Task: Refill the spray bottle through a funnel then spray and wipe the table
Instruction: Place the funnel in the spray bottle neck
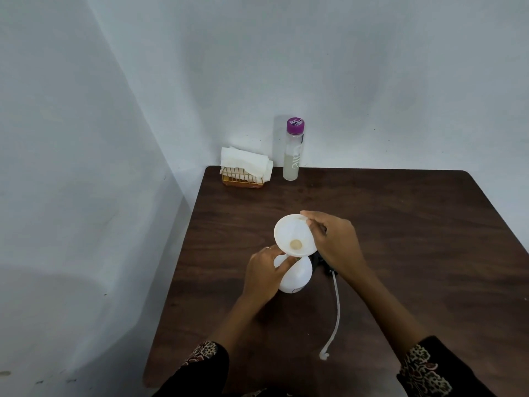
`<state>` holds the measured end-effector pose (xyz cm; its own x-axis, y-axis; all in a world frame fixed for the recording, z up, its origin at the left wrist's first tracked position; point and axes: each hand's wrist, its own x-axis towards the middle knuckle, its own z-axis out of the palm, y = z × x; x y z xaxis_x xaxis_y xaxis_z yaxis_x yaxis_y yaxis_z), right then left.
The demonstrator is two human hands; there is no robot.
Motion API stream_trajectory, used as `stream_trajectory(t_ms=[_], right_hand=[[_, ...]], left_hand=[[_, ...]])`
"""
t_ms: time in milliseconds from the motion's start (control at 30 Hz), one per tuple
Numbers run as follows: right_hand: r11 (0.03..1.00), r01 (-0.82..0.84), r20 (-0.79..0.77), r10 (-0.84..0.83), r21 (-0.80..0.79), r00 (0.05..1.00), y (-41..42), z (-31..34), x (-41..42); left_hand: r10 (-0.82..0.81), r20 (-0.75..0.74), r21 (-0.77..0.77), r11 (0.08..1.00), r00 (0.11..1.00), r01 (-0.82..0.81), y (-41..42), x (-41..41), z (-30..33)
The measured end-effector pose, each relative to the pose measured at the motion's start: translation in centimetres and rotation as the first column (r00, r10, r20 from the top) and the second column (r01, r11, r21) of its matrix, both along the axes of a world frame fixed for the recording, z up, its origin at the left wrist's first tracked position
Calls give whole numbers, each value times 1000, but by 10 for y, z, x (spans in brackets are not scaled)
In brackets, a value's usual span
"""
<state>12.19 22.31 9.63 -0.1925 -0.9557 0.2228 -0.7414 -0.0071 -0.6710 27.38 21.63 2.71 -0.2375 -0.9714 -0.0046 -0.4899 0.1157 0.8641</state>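
White plastic fills the middle of the table (386, 224): the spray bottle (296, 275) stands upright there, nearer the left edge than the right, with the funnel (294, 234) seated in its neck and tipped a little toward me; my left hand (264, 275) curls round the bottle's shoulder, fingers wrapped on its near-left side; my right hand (333, 239) pinches the funnel's far rim between thumb and fingertips; a small tan patch shows at the bottom of the funnel's bowl; just to the right of the bottle, partly hidden under my right wrist, lies the black spray head (322, 263), its pale dip tube (335, 316) trailing toward the near edge and curling at its end; in the far left corner sits a wire holder of paper towels (246, 167); beside it, against the wall, stands a clear refill bottle (293, 150) with a purple cap, partly filled with cloudy liquid; both my sleeves (423, 368) are dark with patterned cuffs.
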Motion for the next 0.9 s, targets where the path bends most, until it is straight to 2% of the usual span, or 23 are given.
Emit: stream_trajectory(t_ms=[167, 333, 467, 600, 767, 900], right_hand=[[1000, -16, -72, 14, -18, 997, 3, -11, 2], [999, 2, -73, 1, 32, 997, 3, -16, -1], [999, -22, -35, 24, 46, 999, 3, -14, -1], [992, -11, 23, 8, 125, 1000, 6, -12, -3], [991, 130, 152, -130, 5, 980, 2, -9, -15], [963, 268, 256, -252, -26, 933, -15, -15, -35]], left_hand=[[13, 39, 42, 999, 999, -14, -1, 2, -4], [-20, 48, 29, 999, 999, 19, -1, 3, -7], [-24, 63, 81, 997, 998, 19, 0, 2, -7], [-89, 43, 147, 986, 995, 82, 1, 6, -11], [-227, 163, 171, 965, 960, 199, -6, 23, -17], [-243, 97, 279, 938, 965, 208, -12, 50, -21]])
